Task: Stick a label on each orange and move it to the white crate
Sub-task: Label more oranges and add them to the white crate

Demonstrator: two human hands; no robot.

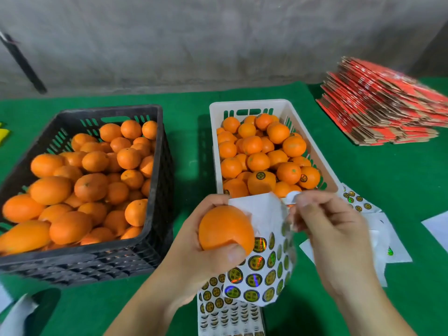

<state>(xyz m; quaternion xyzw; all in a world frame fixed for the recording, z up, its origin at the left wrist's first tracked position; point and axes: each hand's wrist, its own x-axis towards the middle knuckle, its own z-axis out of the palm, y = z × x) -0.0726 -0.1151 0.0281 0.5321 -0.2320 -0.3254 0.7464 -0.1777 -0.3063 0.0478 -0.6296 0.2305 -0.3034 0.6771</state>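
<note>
1. Our left hand [206, 241] grips an unlabelled orange [225, 230] and the sticker sheet [264, 263]; our right hand [327, 224] pinches a label [291, 197].
2. The white crate [244, 104] looks nearly full.
3. The black crate [106, 112] holds many more.

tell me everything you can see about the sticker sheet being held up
The sticker sheet is white backing paper carrying rows of round black-and-gold holographic labels, its top part already bare. It curls upright above the green table, held behind the orange in the left hand; the right hand pinches something at its top edge.
</note>
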